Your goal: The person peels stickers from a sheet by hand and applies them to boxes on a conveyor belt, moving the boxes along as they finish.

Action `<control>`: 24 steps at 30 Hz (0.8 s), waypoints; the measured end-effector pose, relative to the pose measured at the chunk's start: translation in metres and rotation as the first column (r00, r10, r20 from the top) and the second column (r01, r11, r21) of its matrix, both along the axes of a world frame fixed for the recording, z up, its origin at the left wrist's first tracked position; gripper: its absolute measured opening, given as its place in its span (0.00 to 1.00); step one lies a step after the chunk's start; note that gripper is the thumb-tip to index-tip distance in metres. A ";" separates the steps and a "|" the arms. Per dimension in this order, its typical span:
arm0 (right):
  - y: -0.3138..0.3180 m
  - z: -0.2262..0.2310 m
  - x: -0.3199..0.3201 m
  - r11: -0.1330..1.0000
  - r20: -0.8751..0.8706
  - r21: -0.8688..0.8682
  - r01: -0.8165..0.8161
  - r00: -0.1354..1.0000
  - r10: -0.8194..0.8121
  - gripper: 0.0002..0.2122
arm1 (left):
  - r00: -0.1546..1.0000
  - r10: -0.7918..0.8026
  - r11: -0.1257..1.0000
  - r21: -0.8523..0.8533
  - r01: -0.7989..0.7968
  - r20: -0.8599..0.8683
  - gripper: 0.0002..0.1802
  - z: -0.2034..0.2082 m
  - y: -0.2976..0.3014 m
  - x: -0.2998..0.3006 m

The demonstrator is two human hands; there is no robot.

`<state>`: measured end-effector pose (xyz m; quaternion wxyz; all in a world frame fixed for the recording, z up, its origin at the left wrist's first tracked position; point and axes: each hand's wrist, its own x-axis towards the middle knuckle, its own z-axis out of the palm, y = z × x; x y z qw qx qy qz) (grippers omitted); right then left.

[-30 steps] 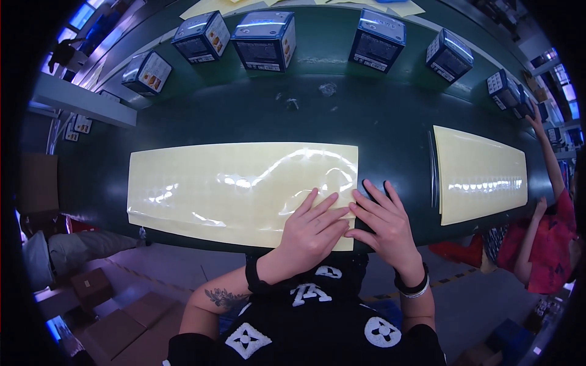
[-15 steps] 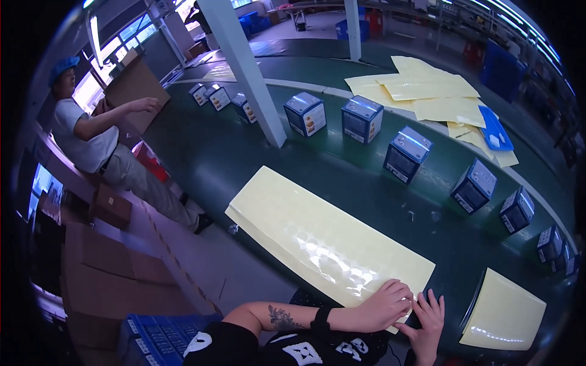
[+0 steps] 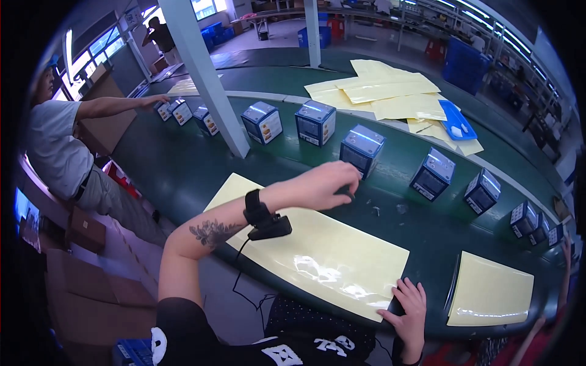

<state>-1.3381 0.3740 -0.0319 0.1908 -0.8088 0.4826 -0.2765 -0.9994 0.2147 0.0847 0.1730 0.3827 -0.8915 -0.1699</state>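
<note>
curled left hand (image 3: 323, 186), contents unclear, seemingly reaches toward a blue box (image 3: 362, 147) at one o'clock, needing careful aim; splayed right hand (image 3: 411, 308) touches yellow sheet (image 3: 323, 256)

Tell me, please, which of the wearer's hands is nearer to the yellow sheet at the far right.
Right. The right hand is just left of that yellow sheet, not touching it; the left hand is farther off, extended in front of a blue box.

Remotely I see slanted white square pillar (image 3: 204, 76), bright rectangular window (image 3: 204, 8), thin white tube light (image 3: 68, 53), all upper left; smooth grey floor (image 3: 213, 293) lower left.
</note>
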 end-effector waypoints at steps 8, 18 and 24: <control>0.000 0.001 -0.006 1.000 0.013 0.020 0.014 1.000 -0.014 0.28 | 0.988 0.105 0.979 -0.161 -0.122 -0.113 0.12 -0.030 -0.089 0.028; -0.003 0.001 -0.017 1.000 0.009 0.013 0.019 1.000 -0.019 0.28 | 0.968 0.183 0.973 -0.110 -0.203 -0.169 0.10 -0.038 -0.096 0.013; -0.007 0.000 -0.022 1.000 0.005 0.001 0.015 1.000 -0.015 0.28 | 0.959 0.165 0.968 -0.146 -0.202 -0.231 0.08 -0.041 -0.104 0.016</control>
